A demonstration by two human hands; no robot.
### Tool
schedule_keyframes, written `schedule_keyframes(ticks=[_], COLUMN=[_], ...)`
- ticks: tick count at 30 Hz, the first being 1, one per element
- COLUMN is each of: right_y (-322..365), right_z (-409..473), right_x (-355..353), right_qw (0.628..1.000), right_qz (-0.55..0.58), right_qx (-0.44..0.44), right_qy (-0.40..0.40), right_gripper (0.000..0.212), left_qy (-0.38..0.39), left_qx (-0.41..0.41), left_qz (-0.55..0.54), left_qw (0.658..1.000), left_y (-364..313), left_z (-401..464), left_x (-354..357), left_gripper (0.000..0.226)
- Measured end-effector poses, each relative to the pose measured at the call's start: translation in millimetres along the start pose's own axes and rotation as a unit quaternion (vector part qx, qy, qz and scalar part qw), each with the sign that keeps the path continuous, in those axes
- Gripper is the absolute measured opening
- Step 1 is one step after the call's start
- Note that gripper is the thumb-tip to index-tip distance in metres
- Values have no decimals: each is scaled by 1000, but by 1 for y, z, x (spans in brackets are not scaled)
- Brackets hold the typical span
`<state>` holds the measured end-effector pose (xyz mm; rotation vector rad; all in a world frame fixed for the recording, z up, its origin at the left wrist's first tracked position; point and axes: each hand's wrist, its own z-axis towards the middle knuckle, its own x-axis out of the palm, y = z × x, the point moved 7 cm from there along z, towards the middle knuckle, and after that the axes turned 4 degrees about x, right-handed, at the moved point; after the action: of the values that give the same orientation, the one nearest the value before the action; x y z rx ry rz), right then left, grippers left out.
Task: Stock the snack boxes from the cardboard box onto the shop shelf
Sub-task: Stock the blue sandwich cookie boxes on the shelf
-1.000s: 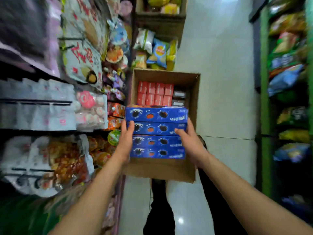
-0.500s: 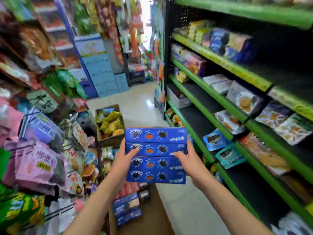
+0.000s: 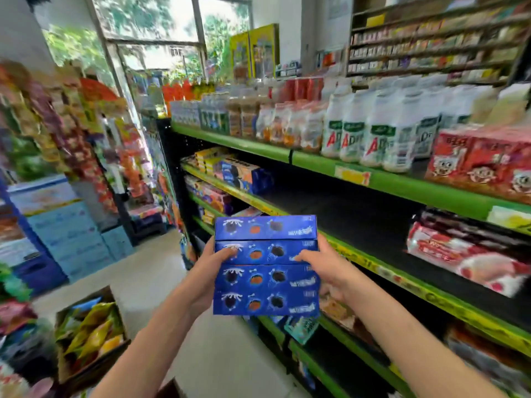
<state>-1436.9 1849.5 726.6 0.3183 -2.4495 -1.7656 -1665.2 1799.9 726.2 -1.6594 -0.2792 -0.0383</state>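
The shop is narrow, with a pale tiled floor (image 3: 149, 277) running toward big windows (image 3: 161, 33) that show green trees outside. Along the right runs a black metal shop shelf with bright green edge strips (image 3: 402, 182); its middle tier is mostly bare black board, with a few blue and yellow snack cartons (image 3: 244, 173) at the far end and a red-and-white plastic packet (image 3: 465, 259) lying nearer. The tier above carries white bottles with green and red labels (image 3: 370, 139) on which a large red "A" can be read, beside red cartons printed with a cartoon face (image 3: 482, 159). On the floor at lower left sits an open brown cardboard box (image 3: 69, 366) filled with yellow and green crisp bags (image 3: 92, 326). In front of the shelf, at about the height of its middle tier and not touching it, the person holds a stack of four flat blue snack boxes (image 3: 265, 267), each printed with dark cookies and a white splash; the small white writing is too blurred to read. The left hand (image 3: 208, 271) clamps the stack's left side, thumb over the front, and the right hand (image 3: 324, 267) grips the right side likewise. Hanging snack packets (image 3: 57, 124) crowd the left wall.
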Motion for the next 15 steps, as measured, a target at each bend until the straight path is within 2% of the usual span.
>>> schedule_keyframes(ticks=[8, 15], right_y=[15, 30], right_z=[10, 43], right_x=[-55, -82], right_qw=[996, 986], right_qz=[29, 97], right_qx=[60, 115], right_qy=[50, 73], right_gripper=[44, 30], left_qy=[-3, 31], left_qx=[-79, -162], left_qz=[81, 185], left_qw=[994, 969], left_y=[-20, -45], left_z=[69, 120], left_x=[54, 79], left_gripper=[37, 32])
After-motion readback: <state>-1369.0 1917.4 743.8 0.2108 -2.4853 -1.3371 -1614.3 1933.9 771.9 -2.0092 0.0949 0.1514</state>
